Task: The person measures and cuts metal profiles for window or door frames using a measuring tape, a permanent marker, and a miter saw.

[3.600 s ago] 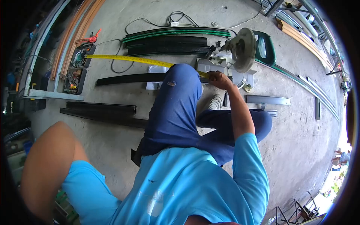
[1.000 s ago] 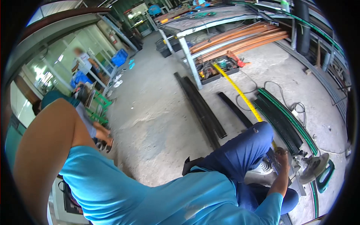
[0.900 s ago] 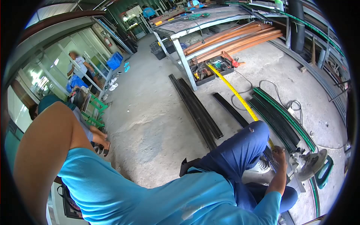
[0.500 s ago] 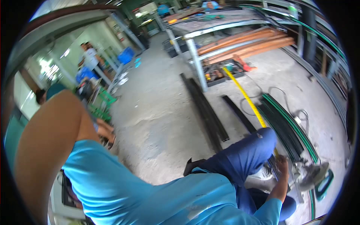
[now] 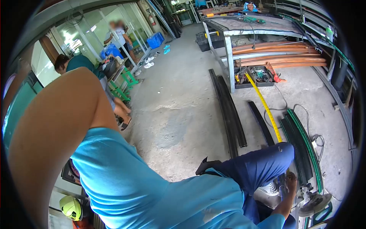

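Observation:
My right hand (image 5: 291, 184) is low at the right, beside my bent knee (image 5: 280, 152). Its fingers look curled round the near end of a yellow tape measure (image 5: 266, 107), partly hidden by the knee. The tape stretches away across the floor, over a dark metal bar (image 5: 261, 123). Close to this hand is a cut-off saw (image 5: 315, 205) with a grey disc guard and green parts. My left arm (image 5: 63, 129) is raised close to the camera, and its hand lies outside the picture.
Dark profiles (image 5: 228, 114) and green-edged strips (image 5: 305, 141) lie on the concrete. Toolboxes (image 5: 253, 76) stand beneath a metal workbench (image 5: 263, 23) with brown bars on its shelf. A bending person (image 5: 85, 68) is near a green stool (image 5: 126, 82). Cables (image 5: 320, 147) loop at right.
The view has turned, so the workbench and floor pieces sit farther right and lower. More of the person at left shows. My right hand stays by the knee at the tape's end.

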The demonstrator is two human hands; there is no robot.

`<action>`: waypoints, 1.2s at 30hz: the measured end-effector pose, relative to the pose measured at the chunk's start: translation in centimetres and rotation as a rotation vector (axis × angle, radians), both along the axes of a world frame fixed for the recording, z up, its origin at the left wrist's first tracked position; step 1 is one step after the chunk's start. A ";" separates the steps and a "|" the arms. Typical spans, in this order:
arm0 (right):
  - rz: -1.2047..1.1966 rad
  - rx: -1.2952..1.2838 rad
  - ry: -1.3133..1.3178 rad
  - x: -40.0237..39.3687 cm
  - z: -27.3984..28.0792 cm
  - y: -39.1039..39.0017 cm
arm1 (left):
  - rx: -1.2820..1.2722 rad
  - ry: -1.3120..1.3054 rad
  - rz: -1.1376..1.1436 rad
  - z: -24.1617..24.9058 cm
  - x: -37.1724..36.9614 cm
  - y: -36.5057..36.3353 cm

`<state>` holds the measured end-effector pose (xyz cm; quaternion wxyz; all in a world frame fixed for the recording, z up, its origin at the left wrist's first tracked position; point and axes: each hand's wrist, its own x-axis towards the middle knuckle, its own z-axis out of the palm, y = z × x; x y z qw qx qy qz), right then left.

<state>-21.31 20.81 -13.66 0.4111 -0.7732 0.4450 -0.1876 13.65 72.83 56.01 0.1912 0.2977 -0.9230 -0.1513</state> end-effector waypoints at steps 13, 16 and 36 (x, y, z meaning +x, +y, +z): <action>0.004 -0.024 -0.094 -0.7 -2.1 -0.4 | 0.023 -0.004 -0.007 0.3 -0.7 0.6; -0.042 0.008 -0.090 -0.4 -1.7 0.0 | 0.022 -0.008 -0.004 0.6 -0.9 0.4; -0.043 -0.049 -0.038 -0.4 -1.8 -0.1 | 0.028 0.002 -0.032 1.9 -1.8 1.3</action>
